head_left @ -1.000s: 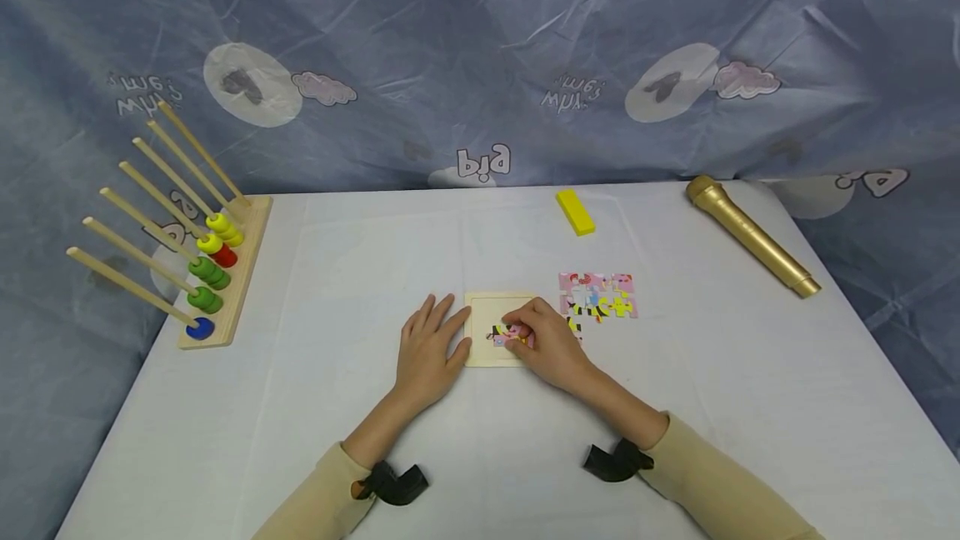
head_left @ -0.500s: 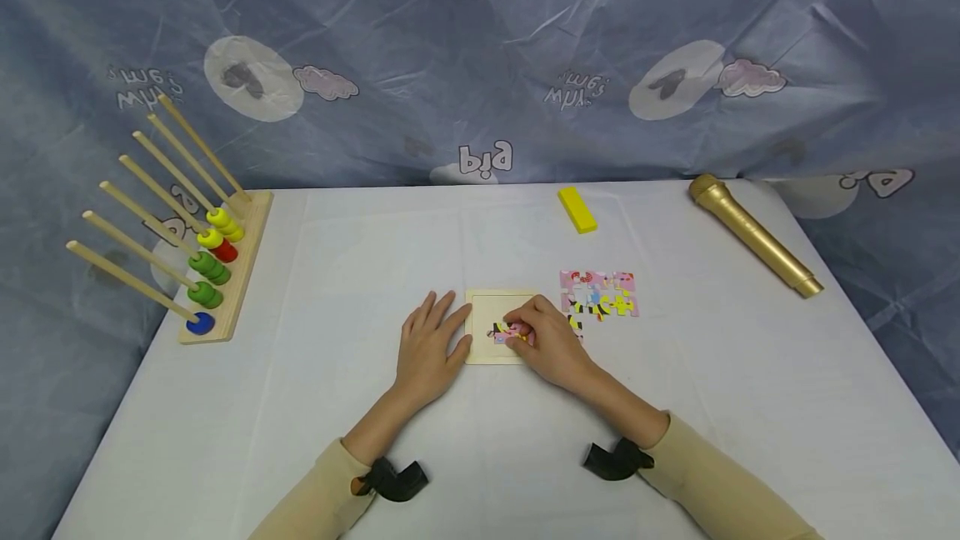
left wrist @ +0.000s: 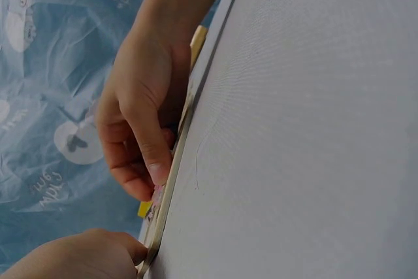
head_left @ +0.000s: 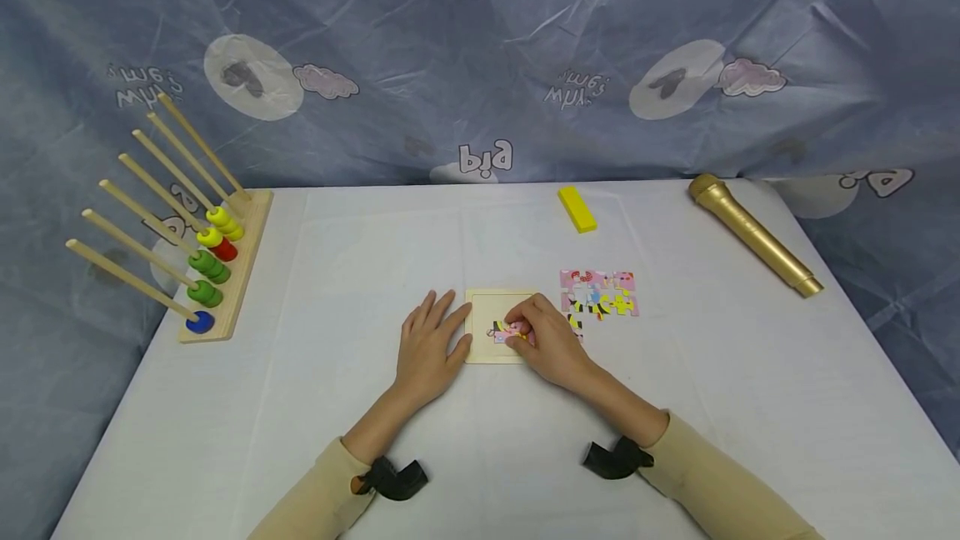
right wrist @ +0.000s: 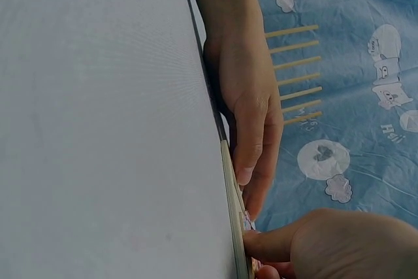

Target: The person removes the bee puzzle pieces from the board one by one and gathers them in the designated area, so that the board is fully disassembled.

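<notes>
A pale wooden puzzle tray lies on the white table in the head view. Some pink, yellow and black jigsaw pieces sit in its lower part. My right hand reaches over the tray's right side, thumb and forefinger pinching a jigsaw piece that is mostly hidden by the fingers. Spread fingers of my left hand rest on the table, with thumb and forefinger at the tray's left edge. More jigsaw pieces lie just right of the tray, partly behind the right hand. In the left wrist view, the right hand's thumb points down at the tray.
At the far left stands a wooden bead counter with tall pegs and coloured beads. A yellow block lies toward the back, and a gold microphone at the back right. A grey-blue printed cloth hangs behind the table.
The head view has shifted very slightly. Both hands keep their places at the tray, and the jigsaw pieces look the same.
</notes>
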`<action>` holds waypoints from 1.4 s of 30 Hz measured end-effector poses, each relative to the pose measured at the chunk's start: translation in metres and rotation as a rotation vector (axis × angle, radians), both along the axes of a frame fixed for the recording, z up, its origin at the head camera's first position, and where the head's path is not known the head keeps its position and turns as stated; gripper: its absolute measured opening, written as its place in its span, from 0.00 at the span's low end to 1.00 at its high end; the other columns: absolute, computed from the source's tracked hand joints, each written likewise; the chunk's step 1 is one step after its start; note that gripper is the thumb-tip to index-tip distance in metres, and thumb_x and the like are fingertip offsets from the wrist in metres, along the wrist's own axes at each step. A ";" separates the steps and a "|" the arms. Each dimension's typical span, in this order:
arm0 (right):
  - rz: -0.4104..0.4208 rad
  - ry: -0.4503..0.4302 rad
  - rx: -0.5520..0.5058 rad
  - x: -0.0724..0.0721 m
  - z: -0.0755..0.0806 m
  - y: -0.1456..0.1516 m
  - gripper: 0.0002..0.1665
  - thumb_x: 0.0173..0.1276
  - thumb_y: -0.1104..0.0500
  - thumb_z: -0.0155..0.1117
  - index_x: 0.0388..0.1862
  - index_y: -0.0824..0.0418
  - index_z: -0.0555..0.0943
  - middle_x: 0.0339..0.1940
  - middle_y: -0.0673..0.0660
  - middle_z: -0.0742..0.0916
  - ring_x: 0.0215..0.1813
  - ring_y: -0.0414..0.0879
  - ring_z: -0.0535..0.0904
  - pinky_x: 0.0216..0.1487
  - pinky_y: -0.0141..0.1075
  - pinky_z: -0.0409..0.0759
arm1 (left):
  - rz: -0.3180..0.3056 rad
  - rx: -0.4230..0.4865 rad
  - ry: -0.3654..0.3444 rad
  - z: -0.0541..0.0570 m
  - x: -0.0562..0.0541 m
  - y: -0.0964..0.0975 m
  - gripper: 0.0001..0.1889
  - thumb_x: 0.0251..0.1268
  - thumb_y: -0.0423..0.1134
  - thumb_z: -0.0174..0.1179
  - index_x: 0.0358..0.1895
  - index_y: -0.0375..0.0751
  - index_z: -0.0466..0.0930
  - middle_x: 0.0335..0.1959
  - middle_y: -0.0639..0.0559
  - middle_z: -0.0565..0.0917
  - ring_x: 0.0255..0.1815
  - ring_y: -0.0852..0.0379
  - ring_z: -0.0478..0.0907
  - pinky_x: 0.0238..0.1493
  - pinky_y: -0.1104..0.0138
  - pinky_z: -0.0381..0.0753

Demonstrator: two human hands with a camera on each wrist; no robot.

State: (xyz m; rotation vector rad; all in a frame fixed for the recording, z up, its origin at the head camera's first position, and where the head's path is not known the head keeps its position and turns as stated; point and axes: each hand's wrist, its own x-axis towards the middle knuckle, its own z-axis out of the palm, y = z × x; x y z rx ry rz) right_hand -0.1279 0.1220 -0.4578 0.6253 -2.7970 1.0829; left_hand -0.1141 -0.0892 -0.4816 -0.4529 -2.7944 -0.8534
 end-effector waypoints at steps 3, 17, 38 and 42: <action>0.009 0.011 -0.017 -0.001 0.000 0.000 0.14 0.56 0.66 0.74 0.41 0.62 0.81 0.35 0.53 0.79 0.36 0.41 0.71 0.37 0.31 0.71 | -0.002 0.003 0.006 0.000 0.000 0.000 0.23 0.66 0.42 0.58 0.64 0.44 0.77 0.71 0.41 0.69 0.77 0.38 0.55 0.71 0.44 0.54; 0.053 0.079 -0.191 -0.001 0.000 0.002 0.09 0.57 0.71 0.71 0.34 0.60 0.82 0.31 0.52 0.81 0.32 0.41 0.75 0.32 0.29 0.74 | -0.007 0.009 0.008 0.001 0.000 0.000 0.23 0.66 0.43 0.58 0.63 0.45 0.77 0.71 0.41 0.69 0.77 0.38 0.55 0.71 0.44 0.54; -0.108 -0.273 -0.415 -0.010 0.028 0.042 0.07 0.65 0.67 0.65 0.42 0.66 0.83 0.35 0.63 0.85 0.31 0.50 0.78 0.31 0.27 0.76 | -0.008 0.018 0.010 0.000 0.001 0.001 0.23 0.66 0.42 0.58 0.64 0.43 0.76 0.71 0.39 0.69 0.76 0.36 0.55 0.71 0.41 0.53; -0.131 -0.262 -0.399 -0.009 0.026 0.066 0.08 0.65 0.67 0.65 0.42 0.68 0.83 0.36 0.65 0.85 0.31 0.46 0.80 0.32 0.26 0.78 | -0.007 0.018 0.006 0.000 0.001 0.001 0.23 0.66 0.42 0.58 0.64 0.43 0.76 0.71 0.39 0.69 0.76 0.35 0.55 0.71 0.41 0.53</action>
